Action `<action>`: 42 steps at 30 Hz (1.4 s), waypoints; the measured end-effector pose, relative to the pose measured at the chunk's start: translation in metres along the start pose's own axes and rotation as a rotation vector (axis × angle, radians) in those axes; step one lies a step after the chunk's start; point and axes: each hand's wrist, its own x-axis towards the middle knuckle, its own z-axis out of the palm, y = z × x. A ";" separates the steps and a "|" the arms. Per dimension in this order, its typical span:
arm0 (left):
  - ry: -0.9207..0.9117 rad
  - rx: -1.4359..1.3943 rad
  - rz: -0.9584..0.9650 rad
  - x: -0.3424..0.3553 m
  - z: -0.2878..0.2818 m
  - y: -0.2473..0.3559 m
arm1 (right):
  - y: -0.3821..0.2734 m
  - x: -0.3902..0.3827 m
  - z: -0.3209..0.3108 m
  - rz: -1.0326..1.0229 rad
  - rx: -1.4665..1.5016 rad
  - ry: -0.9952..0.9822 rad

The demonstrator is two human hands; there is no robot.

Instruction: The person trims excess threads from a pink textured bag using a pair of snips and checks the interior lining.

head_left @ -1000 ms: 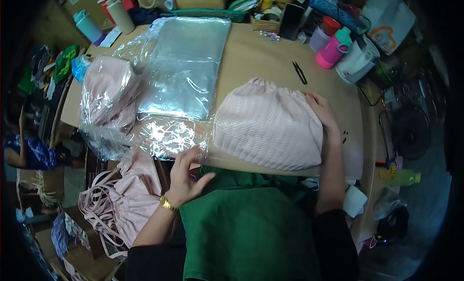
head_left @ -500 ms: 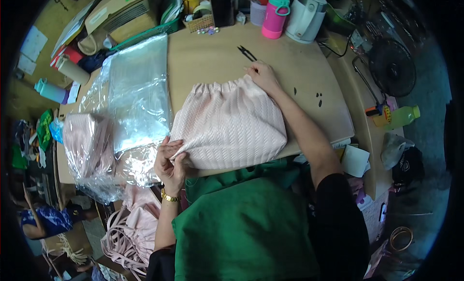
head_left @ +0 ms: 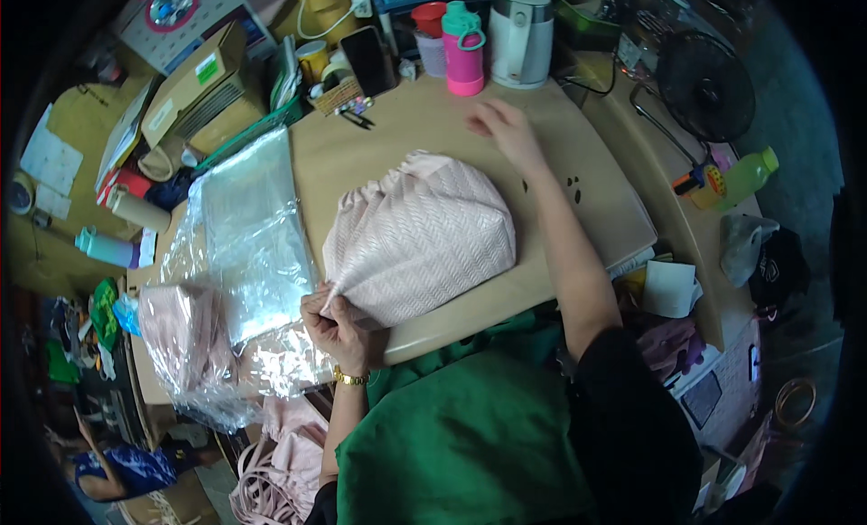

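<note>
A pale pink drawstring-style pouch bag (head_left: 424, 236) with a quilted herringbone texture and a gathered top lies on the table in front of me. At its lower left corner, my left hand (head_left: 339, 331) pinches the fabric between thumb and fingers; a gold watch is on that wrist. My right hand (head_left: 508, 132) is raised beyond the bag's upper right, apart from it, slightly blurred, with fingers loosely stretched out and nothing seen in them. Black thread snips (head_left: 356, 118) lie at the far side of the table beside small coloured beads.
Clear plastic bags (head_left: 248, 227) are stacked left of the pouch, with wrapped pink bags (head_left: 185, 335) nearer. A pink bottle (head_left: 464, 55) and a white kettle (head_left: 521, 37) stand at the back. More pink bags (head_left: 284, 453) hang below the table's left edge. Another person (head_left: 126, 471) sits at far left.
The snips have gone from beside my right hand to the far left near the beads. My right hand has left the bag's top edge. The bag is turned slightly; the view has shifted.
</note>
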 end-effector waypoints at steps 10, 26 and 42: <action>-0.004 0.005 0.086 0.003 0.018 -0.012 | 0.002 -0.143 0.018 -0.608 -0.386 0.152; -0.090 0.380 -0.342 -0.008 -0.038 -0.015 | -0.007 -0.142 -0.071 0.353 -0.496 0.179; -0.174 0.503 0.085 -0.017 0.017 0.026 | -0.005 -0.200 -0.009 0.120 0.038 0.100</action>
